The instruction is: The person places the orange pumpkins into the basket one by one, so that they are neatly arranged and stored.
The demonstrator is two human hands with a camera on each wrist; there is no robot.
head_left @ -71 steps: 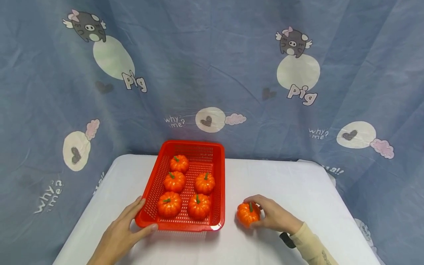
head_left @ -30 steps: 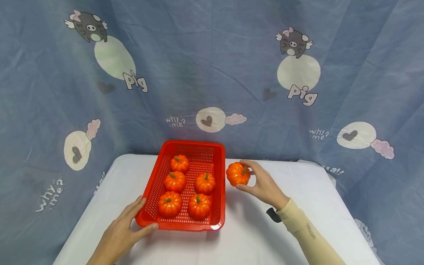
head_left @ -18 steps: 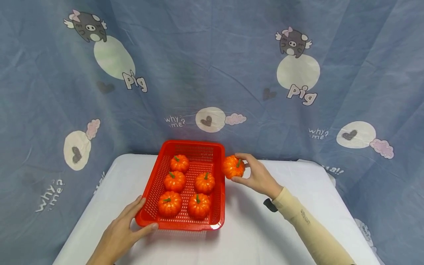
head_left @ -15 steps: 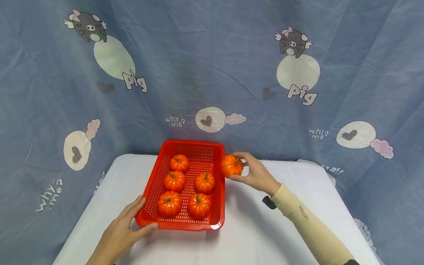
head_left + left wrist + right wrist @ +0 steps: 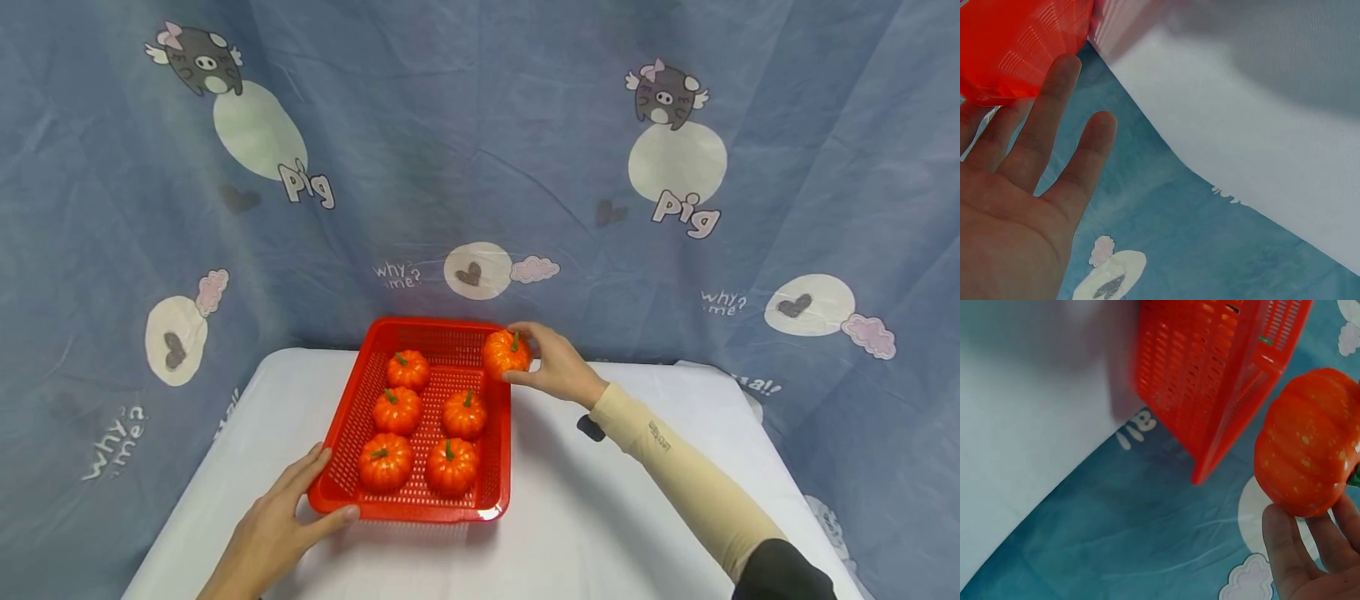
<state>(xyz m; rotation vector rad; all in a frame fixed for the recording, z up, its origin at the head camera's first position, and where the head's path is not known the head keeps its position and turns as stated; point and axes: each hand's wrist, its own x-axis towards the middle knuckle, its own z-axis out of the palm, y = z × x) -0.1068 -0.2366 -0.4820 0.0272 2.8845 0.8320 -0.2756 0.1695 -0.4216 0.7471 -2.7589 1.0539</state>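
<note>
My right hand [image 5: 557,368] holds a small orange pumpkin [image 5: 502,357] with a green stem, fingers and thumb at its sides. It is raised over the far right corner of a red plastic basket [image 5: 408,510]. In the right wrist view, that pumpkin shows at the fingertips, apart from the basket's slotted wall [image 5: 1179,369]. My left hand [image 5: 266,521] rests at the basket's near left corner, its thumb at the front rim. Straight, spread fingers [image 5: 1035,137] touch the red wall in the left wrist view. Several similar pumpkins [image 5: 386,462] sit inside the basket in two columns.
A white cloth [image 5: 570,517] covers the table under the basket. Behind and at both sides hangs a blue curtain [image 5: 480,150] printed with pigs and hearts, close to the table's far edge. A dark strap piece [image 5: 591,427] hangs below the right wrist.
My right hand has gripped the pumpkin on the table right of the basket, lifted it, and carried it away and left over the far right rim. The left hand and basket have stayed put.
</note>
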